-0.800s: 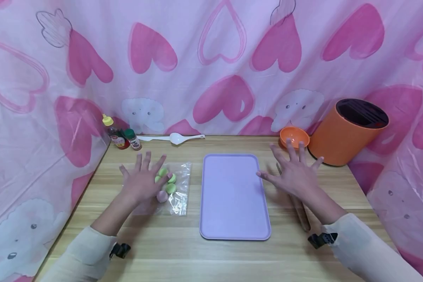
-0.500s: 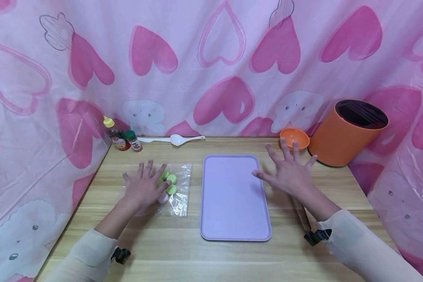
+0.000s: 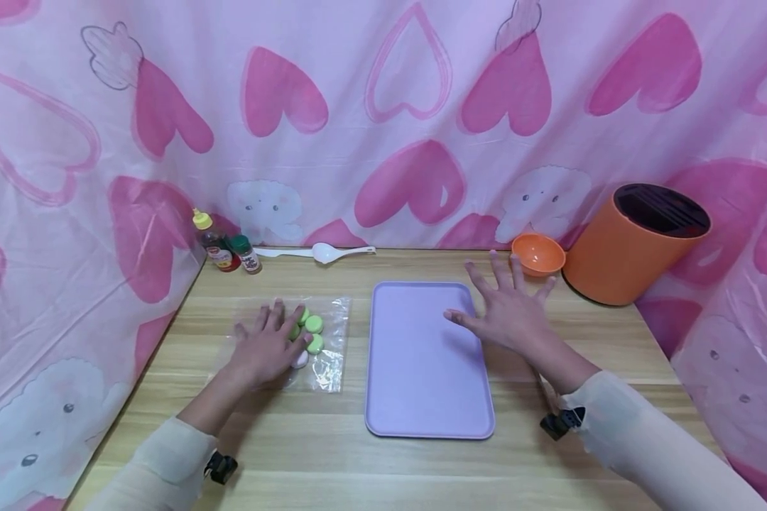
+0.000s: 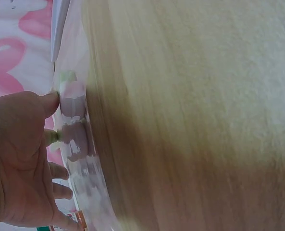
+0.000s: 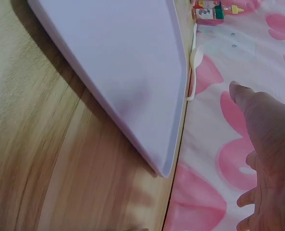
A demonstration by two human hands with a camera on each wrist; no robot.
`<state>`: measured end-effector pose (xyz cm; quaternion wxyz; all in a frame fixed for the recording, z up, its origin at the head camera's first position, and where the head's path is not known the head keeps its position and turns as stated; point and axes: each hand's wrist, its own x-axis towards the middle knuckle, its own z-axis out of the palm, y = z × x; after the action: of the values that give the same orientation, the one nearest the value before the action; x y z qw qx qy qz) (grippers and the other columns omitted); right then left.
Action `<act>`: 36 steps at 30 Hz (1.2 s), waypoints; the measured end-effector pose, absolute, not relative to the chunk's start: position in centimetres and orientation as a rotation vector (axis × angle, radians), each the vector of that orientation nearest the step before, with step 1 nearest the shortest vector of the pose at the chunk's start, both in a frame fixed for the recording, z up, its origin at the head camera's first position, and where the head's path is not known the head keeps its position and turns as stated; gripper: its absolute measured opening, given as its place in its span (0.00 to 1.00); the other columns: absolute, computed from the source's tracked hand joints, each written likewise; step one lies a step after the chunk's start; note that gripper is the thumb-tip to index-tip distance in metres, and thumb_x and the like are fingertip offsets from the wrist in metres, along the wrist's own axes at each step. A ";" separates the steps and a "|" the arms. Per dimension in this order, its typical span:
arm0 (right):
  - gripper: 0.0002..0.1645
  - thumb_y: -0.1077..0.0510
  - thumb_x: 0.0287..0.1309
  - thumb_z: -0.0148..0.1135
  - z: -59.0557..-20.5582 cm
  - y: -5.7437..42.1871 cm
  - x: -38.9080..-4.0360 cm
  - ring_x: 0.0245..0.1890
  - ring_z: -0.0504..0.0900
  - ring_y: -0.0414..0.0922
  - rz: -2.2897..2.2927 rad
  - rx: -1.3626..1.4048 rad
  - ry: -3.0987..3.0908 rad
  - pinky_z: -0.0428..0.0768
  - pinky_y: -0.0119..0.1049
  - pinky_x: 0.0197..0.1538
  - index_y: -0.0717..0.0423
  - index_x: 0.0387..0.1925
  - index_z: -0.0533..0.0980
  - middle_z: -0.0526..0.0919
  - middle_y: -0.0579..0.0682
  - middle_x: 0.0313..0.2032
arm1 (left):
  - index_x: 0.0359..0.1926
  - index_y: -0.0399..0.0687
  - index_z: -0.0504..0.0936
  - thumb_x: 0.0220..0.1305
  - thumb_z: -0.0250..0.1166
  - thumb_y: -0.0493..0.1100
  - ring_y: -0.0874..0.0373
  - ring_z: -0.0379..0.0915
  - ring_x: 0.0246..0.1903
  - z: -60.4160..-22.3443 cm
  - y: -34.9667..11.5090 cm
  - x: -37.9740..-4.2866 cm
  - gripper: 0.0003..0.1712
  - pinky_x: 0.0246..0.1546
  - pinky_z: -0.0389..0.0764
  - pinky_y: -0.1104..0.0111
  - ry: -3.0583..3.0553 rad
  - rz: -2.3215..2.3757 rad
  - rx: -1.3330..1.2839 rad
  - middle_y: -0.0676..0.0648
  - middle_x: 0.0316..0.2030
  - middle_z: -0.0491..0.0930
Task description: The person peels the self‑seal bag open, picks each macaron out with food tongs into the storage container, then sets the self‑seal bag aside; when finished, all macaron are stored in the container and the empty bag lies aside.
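My left hand [image 3: 265, 351] spreads its fingers over a clear plastic bag [image 3: 334, 369] at the left. Several small green round pieces [image 3: 314, 324] and a pale pinkish one [image 3: 300, 360] lie in it, partly hidden by the hand. In the left wrist view the thumb and fingers are at the bag [image 4: 95, 192]; whether they press on it I cannot tell. My right hand [image 3: 511, 312], fingers spread and holding nothing, hovers by the right edge of a flat lilac tray [image 3: 428, 369]. Its shadow falls on the tray.
Under the right forearm lies a long, narrow brown thing [image 3: 545, 390], mostly hidden. Along the back stand a yellow-capped bottle [image 3: 220, 248], a green-capped shaker [image 3: 249, 257], a white spoon [image 3: 326, 253], an orange bowl [image 3: 538, 254] and an orange knife block [image 3: 635, 245]. A pink heart-patterned curtain surrounds the table.
My right hand has moved left, toward the tray. The left hand has come slightly lower over the bag. Both hands stay spread.
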<state>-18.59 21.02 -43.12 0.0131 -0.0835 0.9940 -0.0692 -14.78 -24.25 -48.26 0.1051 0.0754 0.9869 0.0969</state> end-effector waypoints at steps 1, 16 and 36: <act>0.71 0.04 0.56 0.47 -43.2 20.8 -18.7 0.89 0.29 0.71 -0.215 -0.271 3.100 0.15 0.92 0.66 0.32 0.91 0.49 0.39 0.59 0.91 | 0.91 0.59 0.51 0.87 0.44 0.70 0.21 0.36 0.86 -48.3 -24.3 -14.8 0.44 0.72 0.39 0.11 2.905 0.297 0.222 0.29 0.89 0.42; 0.62 0.12 0.64 0.55 -43.9 15.6 -20.8 0.91 0.37 0.65 -0.222 -0.568 3.065 0.29 0.93 0.73 0.29 0.90 0.51 0.45 0.55 0.91 | 0.92 0.60 0.45 0.86 0.41 0.72 0.22 0.35 0.87 -48.9 -24.7 -15.0 0.45 0.74 0.43 0.13 2.843 0.361 0.193 0.30 0.89 0.40; 0.39 0.41 0.78 0.67 -46.8 6.7 -24.1 0.81 0.73 0.58 -0.339 -1.176 2.834 0.67 0.75 0.81 0.53 0.80 0.72 0.76 0.55 0.78 | 0.92 0.60 0.43 0.86 0.40 0.73 0.23 0.33 0.87 -48.8 -24.8 -15.1 0.46 0.75 0.42 0.14 2.822 0.402 0.181 0.32 0.90 0.38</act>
<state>-24.14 6.66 -46.76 0.0271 -0.3808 0.9177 -0.1098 -15.05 -24.80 -48.78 0.1423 0.0629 0.9780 0.1393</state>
